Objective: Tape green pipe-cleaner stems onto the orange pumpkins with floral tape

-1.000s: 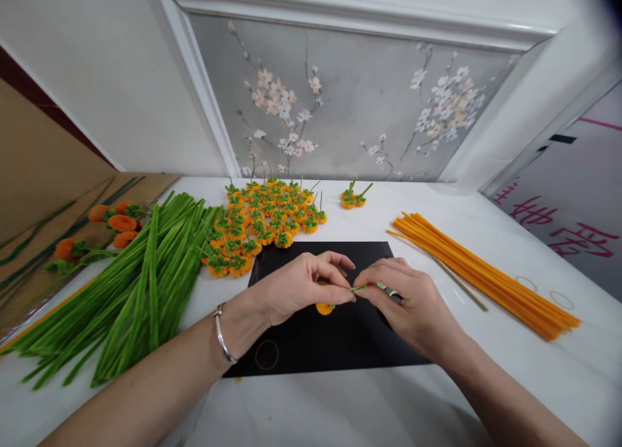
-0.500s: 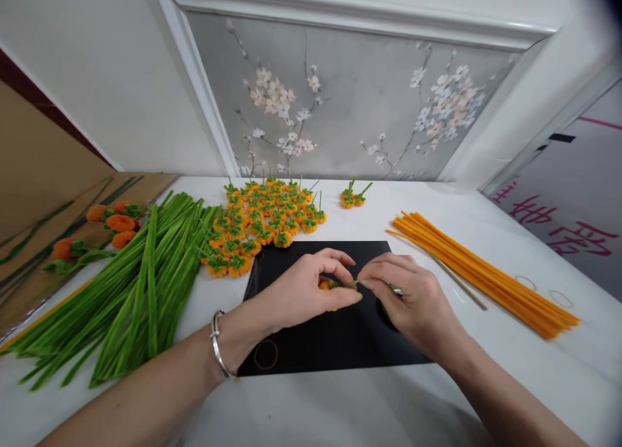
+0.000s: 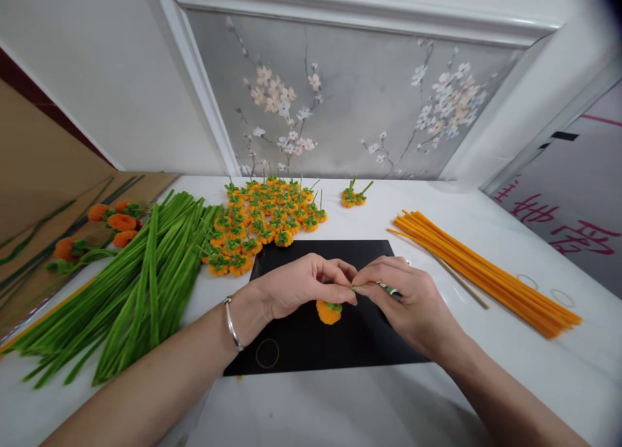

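An orange pipe-cleaner flower (image 3: 329, 313) with a green base hangs just under my left hand (image 3: 308, 284). That hand's thumb and fingers are pinched together on its thin green stem. My right hand (image 3: 407, 299) meets it fingertip to fingertip, pinching the stem's other end. Tucked in my right hand is a green and white thing (image 3: 389, 289), mostly covered, so its kind cannot be told. Both hands are above a black mat (image 3: 301, 353).
Many finished orange flowers (image 3: 262, 217) stand behind the mat, two more (image 3: 353, 194) apart from them. Green pipe cleaners (image 3: 140, 291) lie left, orange pipe cleaners (image 3: 486, 275) right beside a thin stick (image 3: 461, 282). Orange-red flowers (image 3: 121, 222) rest on cardboard far left.
The flower has come down out of my left hand's curl and now shows below the fingers. My left fingers have closed in toward my right fingertips.
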{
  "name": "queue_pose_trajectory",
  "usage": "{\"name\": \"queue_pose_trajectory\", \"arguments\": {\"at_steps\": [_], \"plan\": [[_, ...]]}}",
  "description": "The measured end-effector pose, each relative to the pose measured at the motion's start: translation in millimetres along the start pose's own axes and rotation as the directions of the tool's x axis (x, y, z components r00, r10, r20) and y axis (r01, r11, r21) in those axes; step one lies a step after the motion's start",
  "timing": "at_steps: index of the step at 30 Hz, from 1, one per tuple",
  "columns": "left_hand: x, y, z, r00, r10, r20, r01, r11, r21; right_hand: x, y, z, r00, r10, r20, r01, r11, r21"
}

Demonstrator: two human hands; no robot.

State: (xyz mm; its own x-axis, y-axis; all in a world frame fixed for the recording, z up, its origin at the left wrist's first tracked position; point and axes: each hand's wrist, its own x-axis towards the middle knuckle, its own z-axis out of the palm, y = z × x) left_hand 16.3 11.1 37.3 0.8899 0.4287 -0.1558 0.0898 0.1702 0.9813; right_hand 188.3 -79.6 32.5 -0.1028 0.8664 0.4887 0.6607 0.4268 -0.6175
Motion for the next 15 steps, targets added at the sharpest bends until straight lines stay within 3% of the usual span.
{"name": "queue_pose_trajectory", "arguments": {"at_steps": [5,15], "plan": [[-3.8,6.4,6.1,0.987,0.073,-0.142,-0.044,0.980,0.193,-0.8,0.1,0.5,0.998,0.069,0.000,-0.069,0.998,-0.011],[-5.8,6.7,9.0,0.969,0.086,-0.230,-0.012,0.952,0.305,-1.7,-1.0,0.4,0.995,0.094,0.020,-0.095,0.994,0.050]]}}
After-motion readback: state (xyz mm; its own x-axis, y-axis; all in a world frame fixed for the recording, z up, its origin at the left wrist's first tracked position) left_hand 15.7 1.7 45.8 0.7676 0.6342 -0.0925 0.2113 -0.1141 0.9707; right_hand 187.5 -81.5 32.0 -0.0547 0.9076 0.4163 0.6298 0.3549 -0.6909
